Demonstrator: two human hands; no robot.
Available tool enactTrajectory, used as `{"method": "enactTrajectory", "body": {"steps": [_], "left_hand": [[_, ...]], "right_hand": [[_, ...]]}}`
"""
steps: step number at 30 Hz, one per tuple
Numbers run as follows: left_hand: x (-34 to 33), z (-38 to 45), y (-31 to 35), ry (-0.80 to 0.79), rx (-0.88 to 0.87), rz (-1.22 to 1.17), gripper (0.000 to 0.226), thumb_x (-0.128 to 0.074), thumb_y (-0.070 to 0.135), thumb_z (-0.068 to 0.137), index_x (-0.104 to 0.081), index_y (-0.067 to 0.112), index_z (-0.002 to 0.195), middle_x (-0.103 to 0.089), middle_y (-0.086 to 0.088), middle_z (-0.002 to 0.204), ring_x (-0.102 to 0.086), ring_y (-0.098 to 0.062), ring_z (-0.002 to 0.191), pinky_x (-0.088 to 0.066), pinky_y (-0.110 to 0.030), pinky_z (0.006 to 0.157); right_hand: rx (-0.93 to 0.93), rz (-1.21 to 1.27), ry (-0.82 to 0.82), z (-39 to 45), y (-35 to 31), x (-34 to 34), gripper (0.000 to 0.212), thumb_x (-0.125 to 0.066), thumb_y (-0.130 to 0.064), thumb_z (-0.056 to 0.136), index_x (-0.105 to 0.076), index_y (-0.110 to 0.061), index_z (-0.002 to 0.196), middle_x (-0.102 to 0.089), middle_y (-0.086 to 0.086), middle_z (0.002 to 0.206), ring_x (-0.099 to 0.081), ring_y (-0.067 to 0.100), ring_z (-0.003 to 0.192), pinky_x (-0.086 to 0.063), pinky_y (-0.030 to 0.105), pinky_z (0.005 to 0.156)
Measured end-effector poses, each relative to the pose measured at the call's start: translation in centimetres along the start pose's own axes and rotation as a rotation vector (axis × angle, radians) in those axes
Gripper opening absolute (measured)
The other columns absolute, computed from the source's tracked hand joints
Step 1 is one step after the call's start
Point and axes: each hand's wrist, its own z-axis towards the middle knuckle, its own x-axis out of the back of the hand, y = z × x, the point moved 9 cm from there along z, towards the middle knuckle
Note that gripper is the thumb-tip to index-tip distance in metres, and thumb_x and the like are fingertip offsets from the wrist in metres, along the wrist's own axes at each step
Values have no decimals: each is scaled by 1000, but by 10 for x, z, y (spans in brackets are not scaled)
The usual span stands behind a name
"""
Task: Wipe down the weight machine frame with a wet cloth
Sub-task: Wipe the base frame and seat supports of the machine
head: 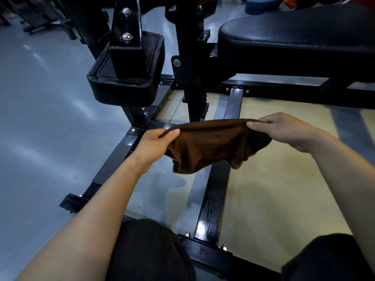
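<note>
You hold the brown cloth [215, 145] stretched between both hands above the black frame [213, 201]: your left hand [154, 145] pinches its left edge, your right hand [284, 128] pinches its right edge. A black bench pad [294, 37] sits far right.

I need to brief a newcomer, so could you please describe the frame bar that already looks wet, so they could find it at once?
Start at the black steel floor frame of the weight machine. Between the person's knees, one glossy black crossbar runs away under the brown cloth. Unlike neighbouring bars, it shows streaky, shiny reflections.
</note>
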Motion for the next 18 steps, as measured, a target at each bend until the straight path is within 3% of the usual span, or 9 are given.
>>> {"method": "enactTrajectory", "body": {"steps": [1, 4, 6, 8, 11, 13, 15, 18], "left_hand": [[0, -1, 0, -2, 29, -80, 29, -66, 42, 98, -77, 15, 101, -77, -7, 99, -72, -20, 95, -57, -35, 89], [2, 0, -1, 21, 82, -220, 28, -67, 42, 97, -77, 17, 107, -79, -4, 96, -73, -25, 101, -58, -38, 92], [1, 0, 2, 37, 83, -261, 25, -66, 39, 99, -75, 18, 110, -79, -4, 97, -75, -25, 97, -62, -38, 82], [1, -1, 2, 78, 82, -234, 24, -63, 37, 101, -75, 18, 107, -79, -5, 94, -76, -24, 90, -64, -37, 72], [-4, -3, -1, 84, 92, -120, 45, -60, 43, 103, -74, 1, 96, -72, -18, 79, -72, -28, 74, -65, -50, 72], [-10, -3, -3, 57, 102, -7, 59, -57, 49, 102, -62, -7, 84, -58, -16, 69, -62, -26, 65, -63, -51, 75], [-18, -4, -1, 28, 107, 77, 50, -53, 52, 102, -53, 9, 77, -47, -10, 68, -53, -23, 63, -55, -41, 70], [-31, -6, 0, -56, 132, 92, 47, -51, 53, 102, -53, 13, 78, -48, -8, 71, -50, -23, 66, -46, -37, 71]], "right_hand": [[4, 62, 8, -1, -1, 1, 33, -65, -48, 98, -79, -19, 96, -77, -4, 92, -66, 11, 95, -40, 35, 99], [46, 183, 72, 0, -2, 6, 32, -65, -41, 100, -79, -13, 98, -79, 6, 90, -71, 19, 86, -51, 40, 99], [81, 201, 129, 0, -6, 11, 32, -67, -41, 99, -79, -12, 100, -78, 12, 94, -72, 26, 83, -56, 44, 90], [124, 89, 197, -2, -12, 16, 32, -67, -46, 98, -78, -18, 91, -77, 5, 81, -70, 22, 76, -57, 35, 71], [102, -154, 246, -2, -13, 9, 40, -63, -49, 99, -74, -21, 73, -69, -2, 65, -65, 17, 68, -44, 29, 57], [44, -189, 228, 4, -6, 0, 48, -61, -48, 100, -74, -13, 70, -70, 7, 64, -68, 25, 68, -50, 33, 60], [-34, -152, 190, 12, 5, -9, 51, -61, -45, 99, -75, -3, 75, -73, 14, 69, -71, 31, 69, -56, 37, 68], [-116, -41, 108, 16, 12, -26, 55, -64, -44, 93, -68, 11, 90, -68, 16, 70, -67, 28, 68, -55, 38, 74]]}}
